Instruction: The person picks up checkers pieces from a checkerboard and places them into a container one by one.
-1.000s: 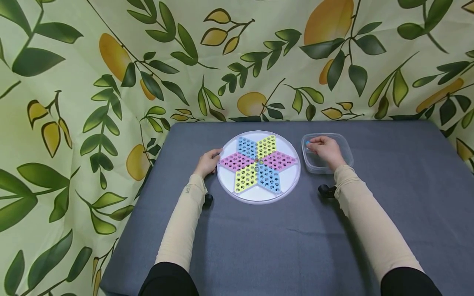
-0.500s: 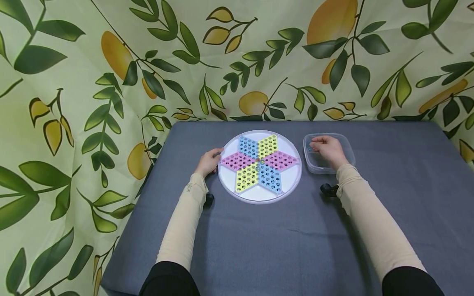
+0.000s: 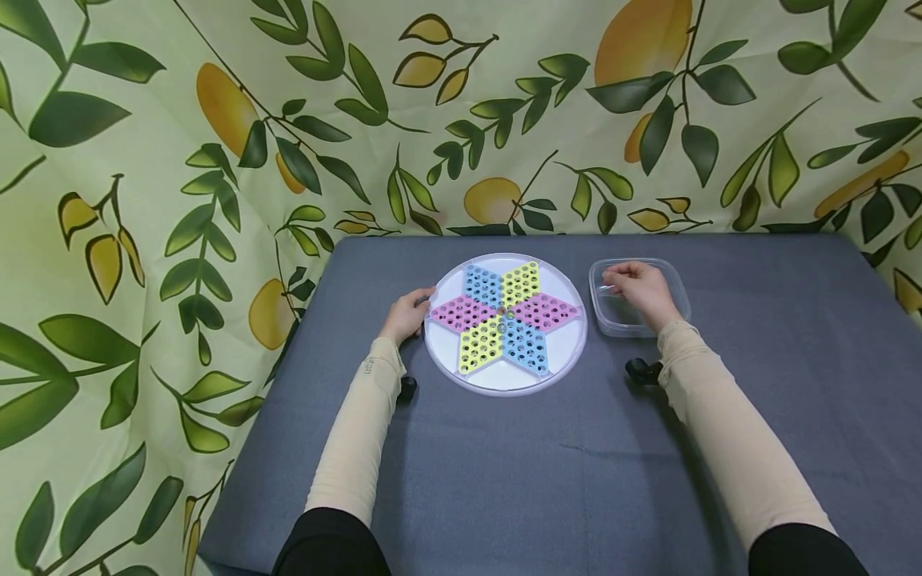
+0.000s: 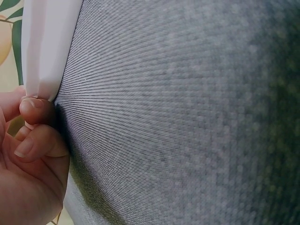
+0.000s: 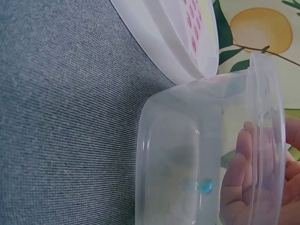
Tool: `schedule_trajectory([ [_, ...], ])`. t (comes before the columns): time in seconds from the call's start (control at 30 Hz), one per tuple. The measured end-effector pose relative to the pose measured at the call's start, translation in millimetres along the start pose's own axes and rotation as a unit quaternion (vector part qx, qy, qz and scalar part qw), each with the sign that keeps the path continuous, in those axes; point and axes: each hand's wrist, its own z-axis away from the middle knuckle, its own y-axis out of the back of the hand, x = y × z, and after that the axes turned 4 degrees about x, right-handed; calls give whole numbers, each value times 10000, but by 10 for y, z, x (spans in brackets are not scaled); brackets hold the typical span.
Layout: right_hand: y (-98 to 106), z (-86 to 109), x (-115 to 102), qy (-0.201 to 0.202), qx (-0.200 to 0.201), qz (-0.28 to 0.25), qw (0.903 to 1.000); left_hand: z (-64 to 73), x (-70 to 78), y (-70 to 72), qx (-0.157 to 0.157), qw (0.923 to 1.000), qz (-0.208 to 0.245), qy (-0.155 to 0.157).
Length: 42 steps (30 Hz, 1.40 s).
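Backdrop: pale cloth (image 3: 490, 32) printed with green leaves and orange fruit. Surface: table covered in grey-blue fabric (image 3: 504, 480).

Item: game board (image 3: 563, 346), round, white, lying flat on the table; six-pointed star in blue, yellow and pink, pierced with holes; a few small glassy pieces (image 3: 503, 328) at and near its centre.

Item: container (image 3: 627, 329), clear plastic, rounded corners, uncovered, standing just beside the board on its right.

Item: marble (image 5: 206, 186), teal, seen through the container's wall, apart from the fingers; whether it touches the base cannot be told.

Left hand (image 3: 405, 316): grips the board's left rim between bent fingers and thumb.

Right hand (image 3: 643, 294): at the container's opening, fingers loosely bent; whether anything lies in the palm cannot be told.

Sleeves (image 3: 360, 432): beige, black higher up. Black fittings (image 3: 643, 371): one at each wrist.
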Motion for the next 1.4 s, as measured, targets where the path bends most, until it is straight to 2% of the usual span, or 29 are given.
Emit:
schedule_trajectory([
  [0.1, 16, 12, 11, 8, 13, 2, 10000, -5, 11, -10, 29, 10000, -7, -76],
  [0.33, 17, 54, -13, 399, -1, 153, 9991, 15, 9, -2, -51, 9999, 7, -105],
  [0.6, -74, 133, -126, 683, -99, 245, 9973, 51, 5, 20, -33, 9999, -84, -95],
  [0.97, -283, 199, -262, 807, -299, 164, 9962, 39, 8, 11, -46, 9999, -50, -111],
  [1.27, -522, 303, -342, 1530, -509, 407, 9861, 17, 6, 10, -29, 10000, -66, -34],
  [1.4, -652, 329, -353, 1630, -584, 272, 9845, 9, 4, 1, -23, 10000, -42, -15],
])
